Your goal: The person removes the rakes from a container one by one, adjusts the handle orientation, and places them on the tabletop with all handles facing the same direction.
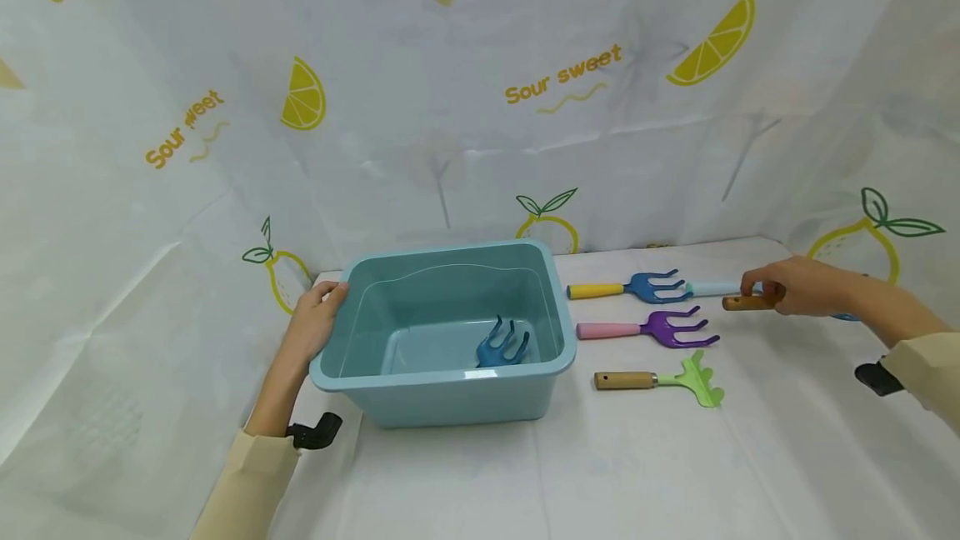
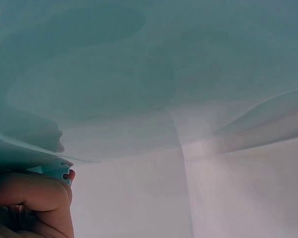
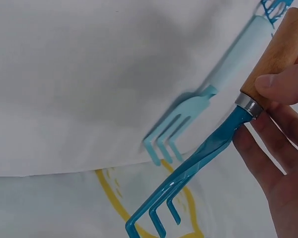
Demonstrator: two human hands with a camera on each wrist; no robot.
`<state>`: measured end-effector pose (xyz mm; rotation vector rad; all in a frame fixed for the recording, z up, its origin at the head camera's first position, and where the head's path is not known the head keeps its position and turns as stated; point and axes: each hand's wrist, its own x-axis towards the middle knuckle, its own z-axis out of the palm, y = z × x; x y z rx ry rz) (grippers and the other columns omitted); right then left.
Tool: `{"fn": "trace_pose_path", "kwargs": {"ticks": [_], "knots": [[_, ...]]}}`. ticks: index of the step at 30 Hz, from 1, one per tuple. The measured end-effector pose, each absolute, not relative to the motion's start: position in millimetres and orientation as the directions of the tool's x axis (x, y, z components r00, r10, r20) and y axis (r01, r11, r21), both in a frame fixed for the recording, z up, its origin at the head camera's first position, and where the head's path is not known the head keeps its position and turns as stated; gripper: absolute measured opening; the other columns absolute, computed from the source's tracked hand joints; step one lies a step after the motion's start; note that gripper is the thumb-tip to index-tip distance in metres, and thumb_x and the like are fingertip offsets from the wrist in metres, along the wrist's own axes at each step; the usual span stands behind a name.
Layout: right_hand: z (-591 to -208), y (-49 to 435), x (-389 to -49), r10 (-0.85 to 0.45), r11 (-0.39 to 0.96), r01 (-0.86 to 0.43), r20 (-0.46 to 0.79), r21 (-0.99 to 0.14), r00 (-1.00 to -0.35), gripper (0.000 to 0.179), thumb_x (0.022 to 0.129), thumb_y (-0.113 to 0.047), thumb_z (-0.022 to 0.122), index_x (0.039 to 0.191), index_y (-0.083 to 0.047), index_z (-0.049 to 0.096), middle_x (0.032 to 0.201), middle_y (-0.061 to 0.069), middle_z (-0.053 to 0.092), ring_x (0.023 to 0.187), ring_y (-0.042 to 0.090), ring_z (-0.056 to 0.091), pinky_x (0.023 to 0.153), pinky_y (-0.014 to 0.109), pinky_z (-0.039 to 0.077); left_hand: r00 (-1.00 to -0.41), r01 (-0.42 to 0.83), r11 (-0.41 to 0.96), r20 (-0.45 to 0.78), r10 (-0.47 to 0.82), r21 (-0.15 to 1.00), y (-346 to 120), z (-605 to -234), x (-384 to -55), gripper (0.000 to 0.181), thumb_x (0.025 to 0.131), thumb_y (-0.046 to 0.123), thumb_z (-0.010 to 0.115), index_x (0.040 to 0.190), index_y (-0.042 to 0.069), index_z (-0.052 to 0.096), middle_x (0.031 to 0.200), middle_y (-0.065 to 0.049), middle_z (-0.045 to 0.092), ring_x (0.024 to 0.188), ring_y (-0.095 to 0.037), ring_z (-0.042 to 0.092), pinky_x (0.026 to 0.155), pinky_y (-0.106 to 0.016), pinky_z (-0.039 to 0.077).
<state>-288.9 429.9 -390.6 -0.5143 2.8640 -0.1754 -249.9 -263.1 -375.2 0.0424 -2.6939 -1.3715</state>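
My left hand (image 1: 313, 325) grips the left rim of a light blue plastic basin (image 1: 450, 400). In the left wrist view its curled fingers (image 2: 42, 191) lie at the basin's edge. My right hand (image 1: 813, 286) holds a blue hand rake (image 3: 206, 148) by its wooden handle, thumb on one side and fingers on the other. The rake's prongs point away from the palm, above the cloth. Beneath it lies a pale blue fork (image 3: 233, 64), flat on the cloth. Inside the basin the blue prongs of another hand rake (image 1: 501, 348) show; its handle is hidden by the front wall.
Right of the basin lie a yellow-handled blue rake (image 1: 651, 287), a pink-handled purple rake (image 1: 671, 329) and a green rake (image 1: 697, 380) with a wooden handle. White lemon-print cloth (image 1: 420, 148) hangs behind and at the sides.
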Motion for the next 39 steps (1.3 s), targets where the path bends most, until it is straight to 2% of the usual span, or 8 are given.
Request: {"fn": "trace_pose_path", "kwargs": {"ticks": [14, 24, 32, 39], "knots": [[-430, 440, -301, -0.407, 0.908, -0.367, -0.215, -0.204, -0.888, 0.042, 0.077, 0.011, 0.065, 0.106, -0.020, 0.069, 0.091, -0.001, 0.062, 0.084, 0.019, 0.053, 0.074, 0.036, 0.049, -0.993, 0.019, 0.581, 0.082, -0.082, 0.814, -263, -375, -249, 0.060, 0.111, 0.045, 0.039, 0.143, -0.004, 0.052, 0.131, -0.027, 0.062, 0.100, -0.025, 0.063, 0.076, -0.028, 0.050], [-447, 438, -304, -0.422, 0.904, -0.404, -0.144, -0.136, -0.895, 0.034, 0.082, 0.006, 0.068, 0.103, -0.022, 0.070, 0.088, 0.002, 0.065, 0.081, 0.017, 0.053, 0.075, 0.041, 0.051, -0.993, 0.018, 0.581, 0.081, -0.082, 0.813, -263, -374, -249, 0.060, 0.111, 0.045, 0.039, 0.141, -0.004, 0.053, 0.128, -0.027, 0.063, 0.095, -0.022, 0.064, 0.073, -0.027, 0.051], [-447, 432, -306, -0.433, 0.900, -0.419, -0.154, -0.118, -0.888, 0.032, 0.085, 0.007, 0.063, 0.101, -0.021, 0.069, 0.086, 0.005, 0.065, 0.081, 0.018, 0.052, 0.075, 0.041, 0.050, -0.994, 0.017, 0.577, 0.079, -0.082, 0.817, -263, -374, -249, 0.059, 0.111, 0.045, 0.039, 0.141, -0.003, 0.054, 0.130, -0.027, 0.062, 0.097, -0.024, 0.063, 0.075, -0.028, 0.050], [-445, 431, -308, -0.417, 0.909, -0.402, -0.193, -0.111, -0.888, 0.029, 0.085, 0.006, 0.067, 0.099, -0.019, 0.069, 0.085, 0.003, 0.065, 0.081, 0.018, 0.053, 0.075, 0.041, 0.051, -0.994, 0.006, 0.565, 0.067, -0.087, 0.825, -262, -375, -250, 0.059, 0.111, 0.045, 0.039, 0.142, -0.003, 0.054, 0.131, -0.026, 0.062, 0.097, -0.021, 0.062, 0.076, -0.026, 0.051]]}}
